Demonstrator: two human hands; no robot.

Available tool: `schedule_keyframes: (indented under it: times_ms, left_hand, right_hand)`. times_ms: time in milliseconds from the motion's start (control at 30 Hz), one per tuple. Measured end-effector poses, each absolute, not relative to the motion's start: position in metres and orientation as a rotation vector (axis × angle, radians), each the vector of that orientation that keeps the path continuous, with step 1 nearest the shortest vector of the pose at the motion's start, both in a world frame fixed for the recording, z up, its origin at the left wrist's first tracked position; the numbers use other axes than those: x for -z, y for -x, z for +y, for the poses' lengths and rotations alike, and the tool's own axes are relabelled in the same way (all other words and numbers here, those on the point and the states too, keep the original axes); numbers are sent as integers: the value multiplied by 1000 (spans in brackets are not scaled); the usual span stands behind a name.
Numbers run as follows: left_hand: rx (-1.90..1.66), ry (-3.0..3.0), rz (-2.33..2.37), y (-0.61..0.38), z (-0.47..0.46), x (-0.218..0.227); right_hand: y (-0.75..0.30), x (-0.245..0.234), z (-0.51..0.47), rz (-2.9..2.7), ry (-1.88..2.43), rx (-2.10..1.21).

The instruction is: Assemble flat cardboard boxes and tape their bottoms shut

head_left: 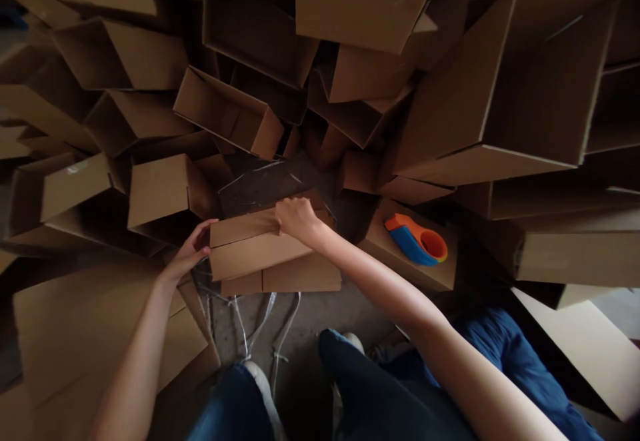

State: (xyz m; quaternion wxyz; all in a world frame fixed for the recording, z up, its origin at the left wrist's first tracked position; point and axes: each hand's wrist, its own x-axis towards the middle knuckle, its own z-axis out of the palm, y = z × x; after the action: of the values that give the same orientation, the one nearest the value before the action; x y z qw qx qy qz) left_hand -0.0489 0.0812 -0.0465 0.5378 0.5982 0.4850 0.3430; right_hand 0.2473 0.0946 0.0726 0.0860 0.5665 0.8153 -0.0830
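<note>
A flattened-looking cardboard box [260,254] with folded flaps lies low in front of me, its long side running left to right. At its left end is my left hand [193,249], with thumb and fingers apart and fingertips by the corner. My right hand [299,218] is closed over the upper flap near the box's right part; its fingertips are partly hidden. To the right, an orange and blue plastic holder [416,240] with a round opening, perhaps a tape dispenser, rests on another cardboard box [373,231].
Open cardboard boxes pile up ahead and on both sides, including a tall one [450,88] at right and a large one [90,314] at lower left. Pale straps [287,324] trail on the floor before my shoes. Blue fabric [520,368] lies at lower right.
</note>
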Motion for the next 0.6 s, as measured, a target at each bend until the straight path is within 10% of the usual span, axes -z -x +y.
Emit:
schedule_keyframes:
  times_ms: [600]
  left_hand:
    - [-759, -1500, 1179, 45, 63, 44]
  right_hand:
    - [-248, -82, 114, 2230, -1629, 492]
